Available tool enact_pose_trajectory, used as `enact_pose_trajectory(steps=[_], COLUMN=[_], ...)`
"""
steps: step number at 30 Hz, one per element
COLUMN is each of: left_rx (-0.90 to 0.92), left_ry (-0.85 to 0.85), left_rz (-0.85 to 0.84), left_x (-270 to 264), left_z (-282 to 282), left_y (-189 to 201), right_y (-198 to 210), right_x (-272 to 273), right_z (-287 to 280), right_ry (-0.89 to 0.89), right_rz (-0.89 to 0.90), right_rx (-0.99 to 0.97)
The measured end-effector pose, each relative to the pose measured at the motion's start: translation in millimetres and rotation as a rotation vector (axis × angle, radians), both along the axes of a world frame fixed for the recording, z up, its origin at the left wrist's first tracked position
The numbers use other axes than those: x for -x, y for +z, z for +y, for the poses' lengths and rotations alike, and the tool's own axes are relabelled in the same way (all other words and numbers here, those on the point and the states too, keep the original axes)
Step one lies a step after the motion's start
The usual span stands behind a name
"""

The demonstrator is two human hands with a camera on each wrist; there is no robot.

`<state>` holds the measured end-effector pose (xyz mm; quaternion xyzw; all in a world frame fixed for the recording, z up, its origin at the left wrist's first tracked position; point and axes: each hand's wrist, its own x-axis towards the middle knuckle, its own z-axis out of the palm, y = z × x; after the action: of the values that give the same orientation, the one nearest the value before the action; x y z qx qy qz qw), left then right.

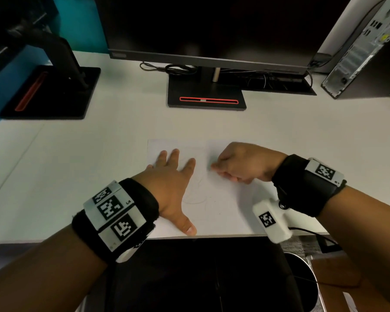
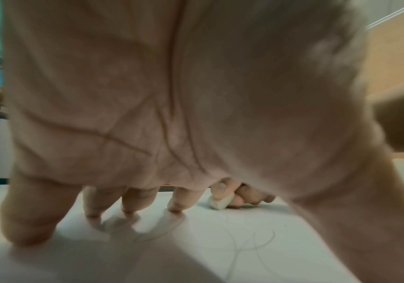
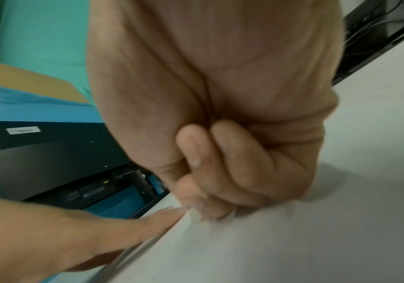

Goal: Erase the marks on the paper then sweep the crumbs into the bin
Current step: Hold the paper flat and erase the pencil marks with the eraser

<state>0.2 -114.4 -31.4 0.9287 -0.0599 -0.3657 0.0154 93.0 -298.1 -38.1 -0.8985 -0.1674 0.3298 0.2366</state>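
A white worktop (image 1: pixel 99 143) fills most of the head view, evenly lit with soft shadows. A dark monitor (image 1: pixel 212 25) stands at its far side on a black base (image 1: pixel 206 95) with a red-edged slot. To the left sits a second black stand (image 1: pixel 52 91) with its own red slot, in front of a teal wall (image 1: pixel 81 21). At the far right a grey computer tower (image 1: pixel 365 52) shows its rear ports, cables (image 1: pixel 176 68) trailing behind the monitor. Below the near edge it is dark.

Left hand (image 1: pixel 171 176) lies flat, fingers spread and straight; right hand (image 1: pixel 239 163) is curled, fingertips pinched together.
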Motion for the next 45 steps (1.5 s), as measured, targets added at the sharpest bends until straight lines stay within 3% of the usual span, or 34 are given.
enact_pose_trajectory(steps=[3, 7, 11, 15, 19, 24, 28, 32, 36, 40, 43, 45], left_rx=[0.001, -0.004, 0.006, 0.002, 0.003, 0.0, 0.006, 0.006, 0.009, 0.006, 0.007, 0.007], left_ry=[0.002, -0.001, -0.002, 0.0, -0.002, -0.005, -0.001, -0.003, -0.004, -0.003, -0.005, -0.008], left_rz=[-0.002, 0.007, -0.001, 0.005, 0.0, 0.005, 0.0, 0.004, -0.001, 0.006, 0.003, -0.003], left_x=[0.9, 0.9, 0.8, 0.4, 0.9, 1.0, 1.5, 1.0, 1.2, 0.9, 1.0, 2.1], left_z=[-0.2, -0.1, 0.5, 0.4, 0.5, 0.8, 0.8, 1.3, 1.3, 0.8, 0.4, 1.3], left_y=[0.3, 1.0, 0.5, 0.6, 0.3, 0.7, 0.6, -0.3, -0.3, 0.1, -0.1, -0.7], right_y=[0.8, 0.8, 1.8, 0.3, 0.1, -0.4, -0.1, 0.6, 0.4, 0.3, 0.3, 0.3], right_x=[-5.5, 4.9, -6.3, 3.5, -10.6, -3.2, -12.4, -4.9, -14.1, -7.0, -16.8, -14.3], right_z=[0.2, 3.8, 3.6, 8.2, 5.0, 9.3, 7.1, 11.9, 11.0, 14.8, 12.4, 14.0], right_ry=[-0.031, 0.081, -0.008, 0.086, -0.048, 0.037, -0.036, 0.048, -0.052, 0.029, -0.052, -0.005], right_rz=[-0.126, 0.054, -0.126, 0.021, -0.185, 0.003, -0.155, -0.004, -0.17, -0.01, -0.142, -0.129], right_rx=[0.024, -0.012, 0.025, 0.009, 0.015, -0.009, 0.008, 0.013, 0.031, 0.007, 0.021, 0.028])
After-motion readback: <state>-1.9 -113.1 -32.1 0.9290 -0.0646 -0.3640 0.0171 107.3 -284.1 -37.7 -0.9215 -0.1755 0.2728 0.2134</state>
